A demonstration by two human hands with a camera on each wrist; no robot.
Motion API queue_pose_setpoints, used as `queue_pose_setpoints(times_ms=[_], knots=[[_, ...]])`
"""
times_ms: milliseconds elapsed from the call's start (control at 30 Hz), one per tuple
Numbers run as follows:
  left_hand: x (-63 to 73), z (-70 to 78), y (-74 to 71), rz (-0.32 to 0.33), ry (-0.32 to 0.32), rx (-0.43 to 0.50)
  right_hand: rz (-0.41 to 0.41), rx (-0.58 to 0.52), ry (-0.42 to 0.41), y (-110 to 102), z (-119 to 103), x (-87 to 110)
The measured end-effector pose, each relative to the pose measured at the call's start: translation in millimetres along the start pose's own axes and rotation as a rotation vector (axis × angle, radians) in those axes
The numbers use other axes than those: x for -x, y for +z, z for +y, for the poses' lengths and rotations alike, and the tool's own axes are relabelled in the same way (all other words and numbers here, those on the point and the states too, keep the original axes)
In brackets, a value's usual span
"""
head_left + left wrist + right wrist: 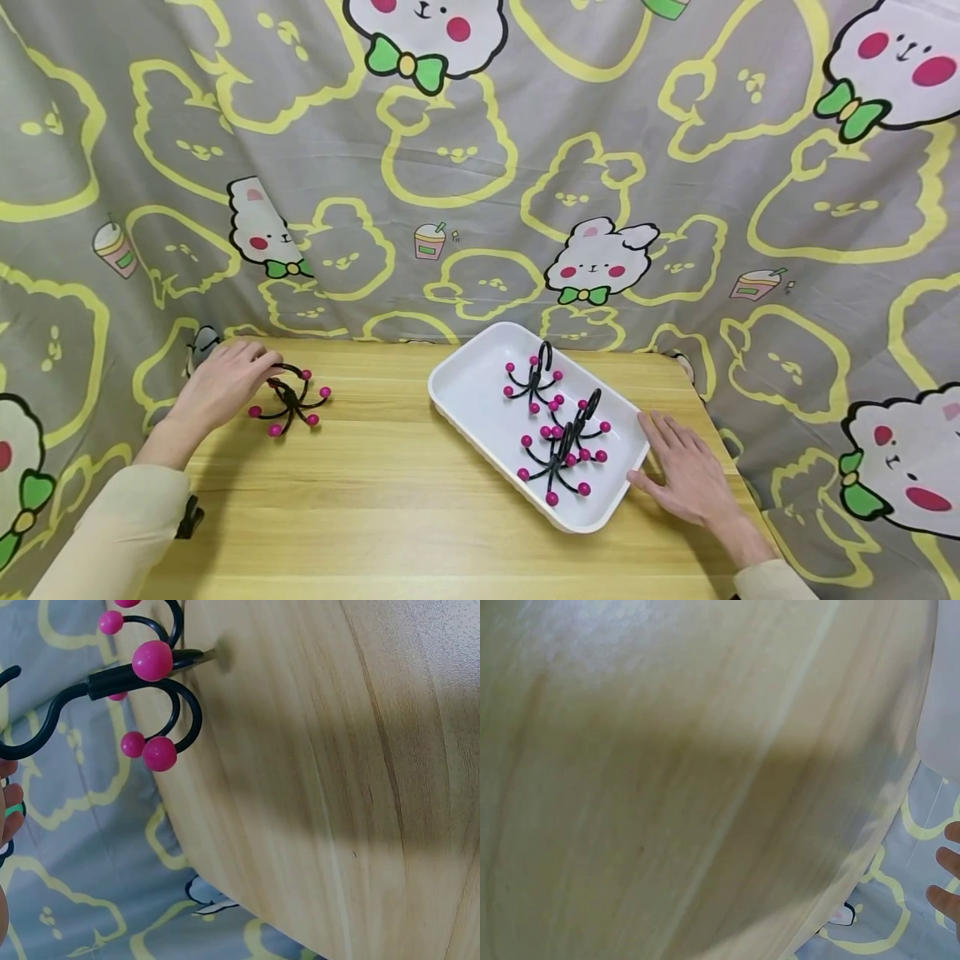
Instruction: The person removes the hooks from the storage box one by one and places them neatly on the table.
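Note:
My left hand [231,382] is at the left side of the table, its fingers curled on the curved hook end of a black multi-arm hook rack [290,402] with pink ball tips. In the left wrist view this hook rack [120,679] hangs over the table's edge area, the fingertips [12,796] just showing at the left. A white tray [480,367] lies at an angle right of centre, with several similar hook racks [534,381] in it, some overlapping. Beside the tray's right end, my right hand [692,477] rests with straight fingers against the rim.
The wooden table [360,508] carries the tray. A grey curtain [480,233] with cartoon animals hangs behind and along both sides, close to the table's edges. A grey rounded shape [204,343] shows past the far left corner.

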State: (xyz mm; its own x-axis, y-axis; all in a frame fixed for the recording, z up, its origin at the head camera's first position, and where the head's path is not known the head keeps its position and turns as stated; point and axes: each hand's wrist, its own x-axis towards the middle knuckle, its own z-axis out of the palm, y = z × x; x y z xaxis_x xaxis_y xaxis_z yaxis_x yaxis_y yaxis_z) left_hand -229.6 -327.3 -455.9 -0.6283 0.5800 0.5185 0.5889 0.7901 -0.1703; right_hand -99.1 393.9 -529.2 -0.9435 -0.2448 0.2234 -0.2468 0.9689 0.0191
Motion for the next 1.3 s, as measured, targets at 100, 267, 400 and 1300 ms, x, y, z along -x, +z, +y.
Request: queue_pose_setpoints(times_ms=[100,267,400,1300], knots=[[1.6,-1.3,1.3,0.003,-0.007,0.010,0.000,0.003,0.000,0,0,0.0],[4.5,-4.0,3.2,0.001,-0.019,0.023,0.001,0.006,0.001,1,0,0.2],[5.8,-5.5,3.2,0.001,-0.023,0.026,0.006,0.007,-0.002,1,0,0.3],[-8.9,1.2,-20.0,-0.031,-0.077,0.057,0.014,-0.005,-0.008,0,0,-0.1]])
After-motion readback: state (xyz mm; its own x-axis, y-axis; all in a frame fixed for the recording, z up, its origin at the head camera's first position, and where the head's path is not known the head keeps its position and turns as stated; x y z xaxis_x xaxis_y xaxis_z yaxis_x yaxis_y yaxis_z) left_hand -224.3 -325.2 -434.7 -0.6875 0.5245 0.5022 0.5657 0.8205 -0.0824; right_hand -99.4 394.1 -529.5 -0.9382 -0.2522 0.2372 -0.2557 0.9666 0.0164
